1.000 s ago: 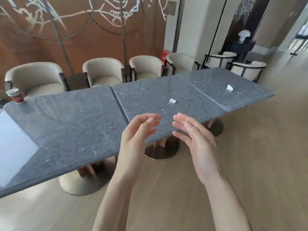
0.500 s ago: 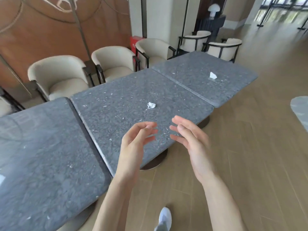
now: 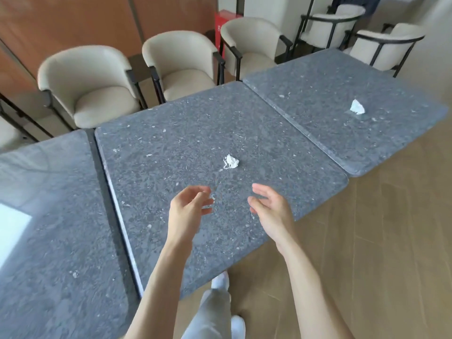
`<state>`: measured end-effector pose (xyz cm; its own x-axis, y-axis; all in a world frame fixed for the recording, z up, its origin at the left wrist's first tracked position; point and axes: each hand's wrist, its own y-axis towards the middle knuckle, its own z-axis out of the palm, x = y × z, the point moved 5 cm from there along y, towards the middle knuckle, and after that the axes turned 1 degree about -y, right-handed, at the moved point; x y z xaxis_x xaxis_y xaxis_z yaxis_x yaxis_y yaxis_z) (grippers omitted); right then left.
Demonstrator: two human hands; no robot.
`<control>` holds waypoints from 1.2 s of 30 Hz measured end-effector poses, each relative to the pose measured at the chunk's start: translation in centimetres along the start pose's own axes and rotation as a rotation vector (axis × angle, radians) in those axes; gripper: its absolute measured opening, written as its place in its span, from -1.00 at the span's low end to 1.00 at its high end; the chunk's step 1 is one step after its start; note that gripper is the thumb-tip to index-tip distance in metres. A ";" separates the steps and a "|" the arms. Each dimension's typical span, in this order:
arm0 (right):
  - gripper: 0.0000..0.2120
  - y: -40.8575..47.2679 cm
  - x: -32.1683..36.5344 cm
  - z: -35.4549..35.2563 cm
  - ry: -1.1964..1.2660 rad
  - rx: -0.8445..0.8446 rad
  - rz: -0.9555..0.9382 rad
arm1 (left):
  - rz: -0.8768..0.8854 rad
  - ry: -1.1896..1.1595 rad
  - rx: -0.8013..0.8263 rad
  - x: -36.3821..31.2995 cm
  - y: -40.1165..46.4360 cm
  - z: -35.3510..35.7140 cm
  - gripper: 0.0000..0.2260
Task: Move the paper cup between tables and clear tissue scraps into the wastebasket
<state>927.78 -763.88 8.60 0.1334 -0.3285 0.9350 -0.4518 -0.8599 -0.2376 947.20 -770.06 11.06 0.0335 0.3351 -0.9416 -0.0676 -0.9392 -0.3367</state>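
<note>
Now that the person has stepped closer, the small white crumpled tissue scrap (image 3: 231, 161) lies just past both hands on the middle grey speckled stone table (image 3: 171, 148). The left hand (image 3: 187, 211) and right hand (image 3: 270, 209) hover with loose fingers, holding nothing. Another white tissue scrap (image 3: 357, 106) waits on the far table. Cream chairs (image 3: 97, 86) stand behind. No cup or wastebasket shows.

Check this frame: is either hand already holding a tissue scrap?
No: the left hand and right hand hover empty above the middle table, short of the near tissue scrap, which lies untouched.
</note>
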 end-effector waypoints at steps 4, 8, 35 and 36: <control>-0.65 6.5 -1.1 1.3 -0.146 0.069 0.049 | -0.085 -0.001 0.029 1.7 6.2 2.5 -0.89; -0.63 14.9 -1.7 2.8 -0.315 0.117 0.061 | -0.150 0.013 0.042 3.6 13.9 5.5 -0.90; -0.80 31.2 -13.0 6.4 -0.381 0.105 0.163 | -0.461 0.083 0.171 12.6 29.1 16.1 -0.84; -0.80 30.7 -12.9 5.2 -0.349 0.068 0.149 | -0.434 0.083 0.209 12.1 28.6 17.0 -0.87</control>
<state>916.78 -788.04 -12.07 0.3681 -0.5549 0.7460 -0.4308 -0.8128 -0.3921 928.72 -791.63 -10.08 0.1820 0.6775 -0.7126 -0.2284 -0.6758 -0.7008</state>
